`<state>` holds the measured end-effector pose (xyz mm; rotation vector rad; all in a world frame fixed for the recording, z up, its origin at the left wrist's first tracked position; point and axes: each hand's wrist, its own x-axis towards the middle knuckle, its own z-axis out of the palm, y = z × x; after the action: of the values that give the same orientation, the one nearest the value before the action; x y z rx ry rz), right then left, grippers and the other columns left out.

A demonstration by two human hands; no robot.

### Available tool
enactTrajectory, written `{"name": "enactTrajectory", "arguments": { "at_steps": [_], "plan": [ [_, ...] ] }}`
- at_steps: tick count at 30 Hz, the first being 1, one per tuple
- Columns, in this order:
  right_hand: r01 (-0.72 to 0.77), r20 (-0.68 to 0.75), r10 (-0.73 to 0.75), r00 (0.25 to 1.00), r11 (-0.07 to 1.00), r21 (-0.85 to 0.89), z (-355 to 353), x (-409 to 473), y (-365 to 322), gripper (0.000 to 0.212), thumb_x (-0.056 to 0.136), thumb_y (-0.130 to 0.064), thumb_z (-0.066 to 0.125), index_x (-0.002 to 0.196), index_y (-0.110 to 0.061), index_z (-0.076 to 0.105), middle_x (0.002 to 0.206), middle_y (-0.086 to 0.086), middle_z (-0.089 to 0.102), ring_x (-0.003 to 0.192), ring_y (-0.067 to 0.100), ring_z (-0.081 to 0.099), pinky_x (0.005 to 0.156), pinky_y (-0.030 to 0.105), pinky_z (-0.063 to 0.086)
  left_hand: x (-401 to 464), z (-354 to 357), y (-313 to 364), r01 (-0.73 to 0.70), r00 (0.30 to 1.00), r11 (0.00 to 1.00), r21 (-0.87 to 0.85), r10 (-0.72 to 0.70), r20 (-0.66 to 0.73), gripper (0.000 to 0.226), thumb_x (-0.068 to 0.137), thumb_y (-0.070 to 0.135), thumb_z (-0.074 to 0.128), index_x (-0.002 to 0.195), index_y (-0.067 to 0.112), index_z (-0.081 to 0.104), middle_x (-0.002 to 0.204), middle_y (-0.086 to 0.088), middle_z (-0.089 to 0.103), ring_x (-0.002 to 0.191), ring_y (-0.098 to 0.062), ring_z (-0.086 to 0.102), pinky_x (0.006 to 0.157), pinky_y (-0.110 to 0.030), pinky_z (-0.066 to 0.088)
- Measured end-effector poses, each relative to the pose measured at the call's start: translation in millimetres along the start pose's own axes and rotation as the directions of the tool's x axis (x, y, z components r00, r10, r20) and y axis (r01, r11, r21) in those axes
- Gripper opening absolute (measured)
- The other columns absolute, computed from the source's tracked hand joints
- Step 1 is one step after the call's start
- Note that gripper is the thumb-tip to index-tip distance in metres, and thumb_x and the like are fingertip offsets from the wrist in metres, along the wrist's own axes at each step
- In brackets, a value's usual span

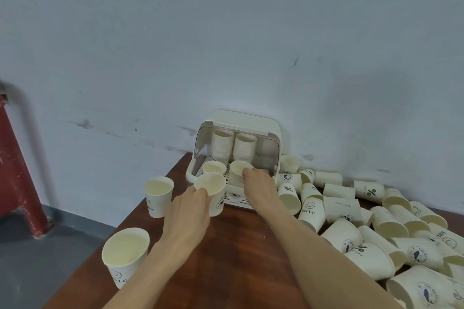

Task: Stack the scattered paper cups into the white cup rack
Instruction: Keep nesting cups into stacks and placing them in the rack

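Observation:
The white cup rack point(272, 130) stands against the wall with its lid raised. Two tall stacks of cups point(233, 145) fill its back, and an upright cup point(214, 167) sits at its front left. My right hand point(258, 183) grips the rim of another upright cup point(238, 170) at the rack's front. In front of the rack, my left hand point(188, 208) holds an upright paper cup point(212, 189) just above the table. Two more upright cups stand to the left: one mid-table point(158, 195), one near the table's edge point(124, 257).
Several loose paper cups point(376, 228) lie in a heap on the right side of the brown table point(226, 258). The table's left edge drops to a grey floor, where a red metal post point(15, 170) stands. A pale wall backs the rack.

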<state>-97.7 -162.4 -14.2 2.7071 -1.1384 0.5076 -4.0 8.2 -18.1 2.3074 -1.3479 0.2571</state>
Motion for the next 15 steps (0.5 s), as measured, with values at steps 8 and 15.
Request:
{"name": "enactTrajectory", "arguments": {
  "at_steps": [8,15],
  "plan": [
    [0.027,0.076,-0.028,0.997,1.000,0.005,12,-10,-2,0.022,0.089,0.000,0.043,0.108,-0.007,0.052,0.111,0.012,0.054,0.098,0.034,0.057,0.067,0.038,0.037,19,2,3,-0.002,1.000,0.999,0.042,0.002,0.001,0.017,0.098,0.022,0.042,0.096,0.016,0.058,0.097,-0.003,0.057,0.087,-0.028,0.061,0.065,-0.037,0.045],
    [0.084,0.072,-0.085,0.994,0.996,0.023,20,-14,-2,0.025,0.089,-0.001,0.044,0.114,-0.004,0.049,0.116,0.015,0.051,0.104,0.032,0.053,0.080,0.038,0.045,63,-12,14,0.014,0.994,0.998,0.057,-0.008,-0.107,0.012,0.094,0.014,0.045,0.096,0.012,0.057,0.097,-0.008,0.056,0.085,-0.033,0.058,0.063,-0.037,0.040]
  ]
}}
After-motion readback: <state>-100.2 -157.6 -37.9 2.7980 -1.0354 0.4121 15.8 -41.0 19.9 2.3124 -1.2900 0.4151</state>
